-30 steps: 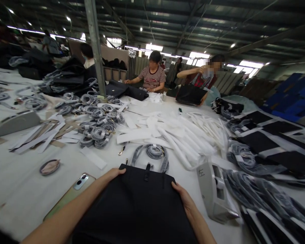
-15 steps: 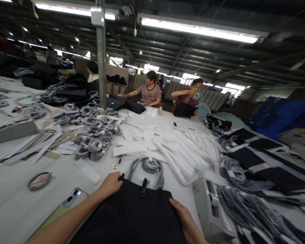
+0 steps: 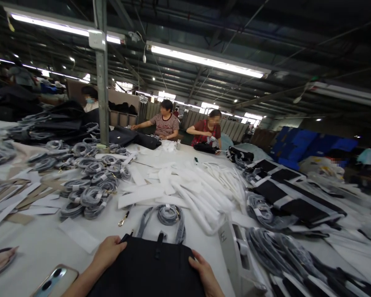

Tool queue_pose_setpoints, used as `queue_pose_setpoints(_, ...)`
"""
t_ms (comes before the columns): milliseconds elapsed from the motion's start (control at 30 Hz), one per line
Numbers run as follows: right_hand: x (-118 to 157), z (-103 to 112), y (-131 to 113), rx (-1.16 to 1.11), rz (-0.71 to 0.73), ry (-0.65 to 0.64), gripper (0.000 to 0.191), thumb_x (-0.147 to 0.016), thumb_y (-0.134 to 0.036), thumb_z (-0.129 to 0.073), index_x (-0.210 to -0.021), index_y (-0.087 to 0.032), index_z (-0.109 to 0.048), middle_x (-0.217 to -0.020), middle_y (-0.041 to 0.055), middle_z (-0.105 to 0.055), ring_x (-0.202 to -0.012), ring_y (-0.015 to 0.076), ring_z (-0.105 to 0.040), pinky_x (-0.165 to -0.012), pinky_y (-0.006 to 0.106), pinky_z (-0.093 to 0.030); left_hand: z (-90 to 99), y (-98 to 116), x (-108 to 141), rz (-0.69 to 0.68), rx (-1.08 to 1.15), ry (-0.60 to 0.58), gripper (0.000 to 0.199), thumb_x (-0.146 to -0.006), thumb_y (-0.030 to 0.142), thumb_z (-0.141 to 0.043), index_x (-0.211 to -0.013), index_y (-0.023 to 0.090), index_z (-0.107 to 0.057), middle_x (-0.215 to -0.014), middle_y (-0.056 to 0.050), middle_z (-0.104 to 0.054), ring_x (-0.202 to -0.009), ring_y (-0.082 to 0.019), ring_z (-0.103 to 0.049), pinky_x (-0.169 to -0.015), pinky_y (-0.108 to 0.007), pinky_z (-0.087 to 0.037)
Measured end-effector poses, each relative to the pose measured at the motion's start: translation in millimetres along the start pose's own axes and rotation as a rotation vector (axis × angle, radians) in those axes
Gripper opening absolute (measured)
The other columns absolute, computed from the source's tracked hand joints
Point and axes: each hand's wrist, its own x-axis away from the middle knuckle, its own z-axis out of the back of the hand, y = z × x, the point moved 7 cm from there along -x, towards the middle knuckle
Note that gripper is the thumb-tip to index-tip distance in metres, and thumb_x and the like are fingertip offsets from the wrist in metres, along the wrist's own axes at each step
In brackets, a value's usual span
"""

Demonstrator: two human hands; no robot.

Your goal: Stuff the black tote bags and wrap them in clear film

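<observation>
A black handbag (image 3: 148,272) lies before me at the bottom middle, with a short strap tab (image 3: 158,246) at its top edge. My left hand (image 3: 109,251) grips its upper left corner, the thumb on the front. At the upper right side my right hand (image 3: 204,272) holds the edge, thumb over the front and fingers partly hidden. Beyond the top edge stands a wrapped grey handle (image 3: 181,229), and a coiled wrapped strap (image 3: 168,214) lies within its loop. A gold snap hook (image 3: 123,218) on a dark strap is just beyond my left hand.
Coiled straps (image 3: 94,196) are heaped on the left, near paper strips (image 3: 21,202). White padding (image 3: 198,198) spreads across the middle. A grey tape dispenser (image 3: 235,255) stands right, beside wrapped handles (image 3: 284,251) and black bags (image 3: 297,198). A phone (image 3: 57,280) lies lower left. Two co-workers sit across the table.
The view has swung right, so the table's things sit further left. Both hands keep hold of the handbag. The co-worker on the right has lowered a raised arm toward a black item.
</observation>
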Motion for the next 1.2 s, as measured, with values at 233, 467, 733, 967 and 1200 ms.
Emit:
queue_pose_setpoints(233, 38.7, -13.7, -17.1, -0.036, 0.027, -0.086, 0.053, -0.057, -0.038, -0.082, -0.104, -0.017, -0.067, -0.088, 0.0091, -0.075, -0.084, 0.0287, -0.070, -0.084, 0.041, -0.053, -1.9, -4.1, 12.7, 0.019, 0.136, -0.063, 0.032, -0.067, 0.037, -0.064, -0.091, 0.016, -0.062, -0.069, -0.004, -0.068, -0.074, -0.025, -0.068, -0.064, -0.030, -0.049)
queue_pose_setpoints(467, 127.5, -26.5, -24.4, -0.157, -0.151, -0.311, 0.044, -0.071, -0.034, -0.076, -0.112, -0.021, -0.065, -0.115, 0.0090, -0.068, -0.112, 0.0273, -0.061, -0.102, 0.040, -0.042, 6.7, -13.2, 85.7, 0.166, 0.585, -0.445, 0.123, -0.061, 0.045, -0.075, -0.149, 0.020, 0.007, -0.123, -0.014, -0.063, -0.097, -0.029, -0.068, -0.083, -0.038, -0.055)
queue_pose_setpoints(733, 196.0, -18.2, -26.5, -0.027, -0.247, -0.352, 0.059, -0.079, -0.032, -0.072, -0.132, -0.021, -0.049, -0.126, 0.0099, -0.062, -0.116, 0.0259, -0.058, -0.102, 0.041, -0.043, 55.7, -48.6, 156.6, 0.237, 0.455, -0.332, 0.098, -0.066, 0.055, -0.073, -0.147, 0.028, -0.024, -0.156, -0.007, -0.021, -0.135, -0.031, -0.037, -0.107, -0.039, -0.040)
queue_pose_setpoints(967, 175.8, -17.4, -1.3, 0.130, -0.198, -0.151, 0.080, -0.064, -0.026, -0.075, -0.137, -0.019, -0.043, -0.107, 0.0095, -0.071, -0.085, 0.0255, -0.070, -0.078, 0.035, -0.054, 20.2, -59.2, 147.7, 0.347, 0.752, -0.437, 0.116, -0.057, 0.042, -0.083, -0.149, 0.018, -0.016, -0.127, -0.016, -0.060, -0.101, -0.029, -0.066, -0.085, -0.035, -0.054)
queue_pose_setpoints(1200, 183.6, 13.5, 9.1, 0.096, -0.172, 0.004, 0.090, -0.071, -0.058, -0.069, -0.146, -0.029, -0.028, -0.133, 0.0104, -0.056, -0.114, 0.0286, -0.059, -0.099, 0.039, -0.045, 54.7, -45.2, 170.1, 0.222, 0.537, -0.317, 0.093, -0.077, 0.064, -0.057, -0.149, 0.023, -0.015, -0.152, -0.010, -0.032, -0.134, -0.027, -0.039, -0.105, -0.035, -0.042)
